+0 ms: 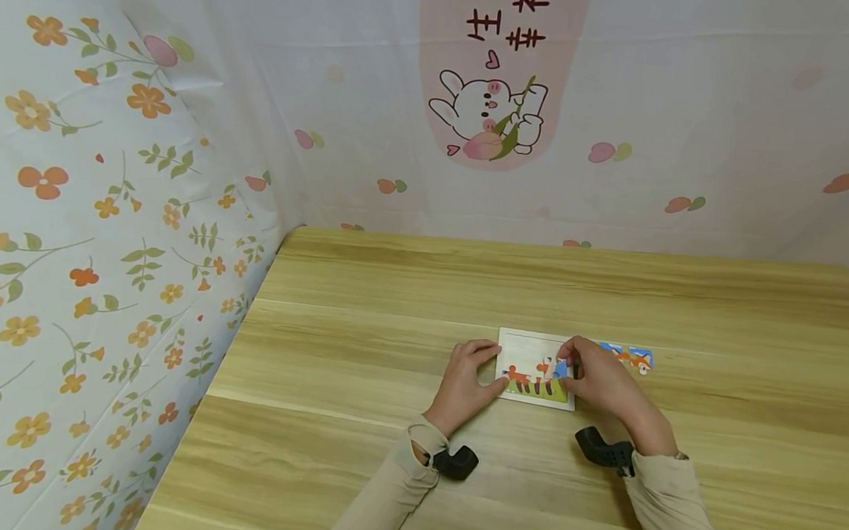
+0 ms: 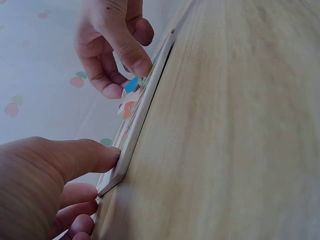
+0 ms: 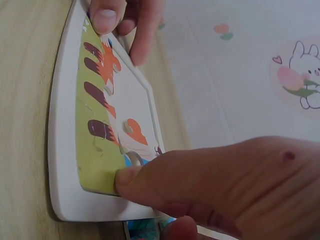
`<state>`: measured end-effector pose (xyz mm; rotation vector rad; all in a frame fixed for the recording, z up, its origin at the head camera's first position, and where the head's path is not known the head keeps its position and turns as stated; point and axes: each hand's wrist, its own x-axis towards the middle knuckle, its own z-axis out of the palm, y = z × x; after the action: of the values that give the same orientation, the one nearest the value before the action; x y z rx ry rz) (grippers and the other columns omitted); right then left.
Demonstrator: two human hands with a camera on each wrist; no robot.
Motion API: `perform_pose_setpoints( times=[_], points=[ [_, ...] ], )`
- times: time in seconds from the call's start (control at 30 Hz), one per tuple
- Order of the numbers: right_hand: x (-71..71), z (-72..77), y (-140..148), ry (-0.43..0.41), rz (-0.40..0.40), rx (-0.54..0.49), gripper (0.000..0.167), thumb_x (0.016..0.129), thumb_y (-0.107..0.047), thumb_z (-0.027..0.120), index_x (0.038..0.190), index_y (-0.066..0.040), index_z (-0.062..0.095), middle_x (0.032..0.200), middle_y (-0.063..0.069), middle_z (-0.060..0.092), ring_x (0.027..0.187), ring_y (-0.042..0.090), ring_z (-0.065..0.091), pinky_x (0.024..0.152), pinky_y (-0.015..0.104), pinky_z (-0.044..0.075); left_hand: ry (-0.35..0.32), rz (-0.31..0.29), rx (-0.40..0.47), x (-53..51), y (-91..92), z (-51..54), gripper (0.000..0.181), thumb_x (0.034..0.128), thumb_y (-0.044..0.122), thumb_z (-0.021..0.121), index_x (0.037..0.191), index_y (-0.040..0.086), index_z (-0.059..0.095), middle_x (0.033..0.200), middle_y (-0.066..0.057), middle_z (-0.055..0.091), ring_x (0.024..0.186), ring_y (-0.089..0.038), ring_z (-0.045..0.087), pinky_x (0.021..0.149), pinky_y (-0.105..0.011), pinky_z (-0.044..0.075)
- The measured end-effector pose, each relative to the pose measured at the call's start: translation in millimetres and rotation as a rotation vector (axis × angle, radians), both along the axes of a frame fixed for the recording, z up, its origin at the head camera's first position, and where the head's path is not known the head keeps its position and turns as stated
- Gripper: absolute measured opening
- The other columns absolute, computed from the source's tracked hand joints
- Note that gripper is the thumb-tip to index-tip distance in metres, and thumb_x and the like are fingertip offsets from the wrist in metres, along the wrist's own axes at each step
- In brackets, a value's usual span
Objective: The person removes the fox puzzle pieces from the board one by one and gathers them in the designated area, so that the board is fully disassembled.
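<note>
A white-framed jigsaw puzzle board (image 1: 501, 359) lies on the table, its lower part filled with green grass and orange animal legs with dark feet. At its left side my left hand (image 1: 464, 387) holds the frame, thumb on the lower left corner and fingers against the left edge. My right hand (image 1: 610, 382) pinches a puzzle piece (image 2: 131, 86), blue with white and orange, over the board's right side. In the right wrist view the right thumb (image 3: 132, 182) covers part of that piece and rests by the board's lower right corner.
Loose puzzle pieces (image 1: 630, 357) with blue and orange fox parts lie right of the board, partly behind the right hand. The wooden table (image 1: 360, 358) meets a printed white curtain (image 1: 345, 130) at the back and a floral curtain (image 1: 103, 278) at left.
</note>
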<state>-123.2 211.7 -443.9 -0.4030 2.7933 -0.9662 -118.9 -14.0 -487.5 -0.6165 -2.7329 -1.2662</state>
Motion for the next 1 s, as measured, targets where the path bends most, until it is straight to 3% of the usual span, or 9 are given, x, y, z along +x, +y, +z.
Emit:
perform_pose_setpoints(
  times=[0.43,0.6,1.0],
  points=[
    [4.7,1.9,8,0.036,0.001,-0.021,0.025,0.075,-0.002,0.069,0.096,-0.001,0.055,0.079,0.004,0.053,0.06,0.014,0.043,0.053,0.028,0.038,0.011,0.002,0.0,0.1,0.1,-0.5,0.044,0.0794,0.018,0.073,0.119,0.001,0.063,0.122,-0.005,0.055,0.109,-0.021,0.046,0.091,-0.028,0.04],
    [6.7,2.7,15,0.055,-0.009,-0.026,0.026,0.074,-0.002,0.07,0.095,-0.001,0.054,0.082,0.005,0.053,0.066,0.016,0.046,0.058,0.029,0.04,0.015,-0.003,0.0,0.2,-0.2,-1.4,0.044,0.0795,0.018,0.073,0.119,0.001,0.063,0.122,-0.005,0.056,0.109,-0.021,0.046,0.091,-0.028,0.04],
    [13.4,6.5,58,-0.001,-0.082,-0.073,0.03,0.075,0.0,0.066,0.102,0.001,0.052,0.084,0.007,0.049,0.063,0.014,0.043,0.05,0.025,0.036,0.026,-0.002,0.001,-0.1,-0.5,-2.7,0.044,0.0792,0.018,0.073,0.118,0.001,0.063,0.122,-0.006,0.056,0.108,-0.021,0.047,0.09,-0.028,0.04]
  ],
)
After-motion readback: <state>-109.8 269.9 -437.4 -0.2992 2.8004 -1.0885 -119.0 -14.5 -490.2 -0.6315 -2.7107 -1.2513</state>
